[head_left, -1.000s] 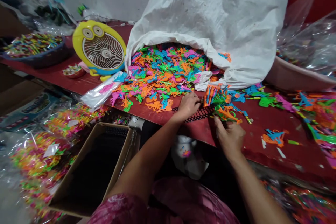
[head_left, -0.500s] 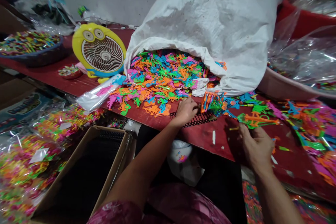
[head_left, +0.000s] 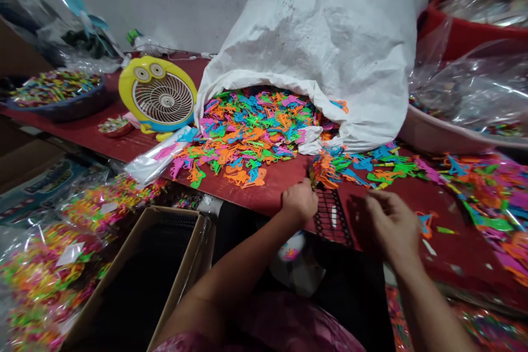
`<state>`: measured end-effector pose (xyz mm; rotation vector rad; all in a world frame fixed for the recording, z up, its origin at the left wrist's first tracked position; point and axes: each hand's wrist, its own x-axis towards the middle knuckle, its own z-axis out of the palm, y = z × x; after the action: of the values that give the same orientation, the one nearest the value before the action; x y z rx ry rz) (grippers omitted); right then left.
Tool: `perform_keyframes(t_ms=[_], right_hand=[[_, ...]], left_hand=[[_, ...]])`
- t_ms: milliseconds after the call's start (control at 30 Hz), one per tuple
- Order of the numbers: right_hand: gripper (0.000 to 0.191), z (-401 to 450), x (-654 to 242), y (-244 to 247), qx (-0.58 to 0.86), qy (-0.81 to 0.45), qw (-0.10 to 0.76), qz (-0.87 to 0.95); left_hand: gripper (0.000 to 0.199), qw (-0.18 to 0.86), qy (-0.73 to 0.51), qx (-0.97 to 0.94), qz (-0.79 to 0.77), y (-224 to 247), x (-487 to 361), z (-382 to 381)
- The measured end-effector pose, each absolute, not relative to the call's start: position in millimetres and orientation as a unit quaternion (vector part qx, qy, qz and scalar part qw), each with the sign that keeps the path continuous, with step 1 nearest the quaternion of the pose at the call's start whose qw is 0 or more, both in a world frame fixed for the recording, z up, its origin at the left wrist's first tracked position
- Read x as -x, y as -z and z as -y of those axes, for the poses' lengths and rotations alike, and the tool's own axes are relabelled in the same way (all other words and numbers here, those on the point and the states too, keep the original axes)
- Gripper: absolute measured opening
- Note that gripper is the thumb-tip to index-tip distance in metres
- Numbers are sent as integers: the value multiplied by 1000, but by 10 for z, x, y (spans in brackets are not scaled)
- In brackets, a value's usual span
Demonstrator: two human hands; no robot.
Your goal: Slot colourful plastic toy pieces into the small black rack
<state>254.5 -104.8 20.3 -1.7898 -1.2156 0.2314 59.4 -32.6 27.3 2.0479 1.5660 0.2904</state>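
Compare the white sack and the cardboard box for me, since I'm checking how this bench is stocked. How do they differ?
The white sack is soft and slumped on the red table, while the cardboard box is rigid and stands lower than the table edge. The sack's mouth spills bright plastic pieces, while the box's open top shows something black. The sack also looks far larger than the box in this view. Both are open containers.

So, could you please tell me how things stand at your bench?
Left hand at end of black toothed plastic strip; right hand open above red table; loose neon plastic pieces just beyond.
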Motion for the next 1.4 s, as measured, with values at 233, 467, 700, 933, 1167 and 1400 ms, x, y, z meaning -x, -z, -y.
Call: perform_keyframes(t_ms=[233,467,700,933,1167,1400], right_hand=[[37,1145,-1955,-72,716,-10,329,615],[35,831,-1829,-27,725,17,282,628],[26,706,-2075,32,672,-96,382,627],[20,704,-2138,30,623,-165,444,622],[19,751,-2094,50,592,-174,508,601],[19,741,-2120,42,599,-113,485,628]], left_hand=[[36,299,-295,-735,-532,-100,-495,218],[72,479,-405,-719,-300,165,-604,-374],[67,381,-377,-697,-476,222,-566,-30],[30,312,-243,-763,-512,50,-444,-41],[32,286,-200,-805,-479,99,-426,-185],[31,285,-183,-814,-472,75,-419,-192]])
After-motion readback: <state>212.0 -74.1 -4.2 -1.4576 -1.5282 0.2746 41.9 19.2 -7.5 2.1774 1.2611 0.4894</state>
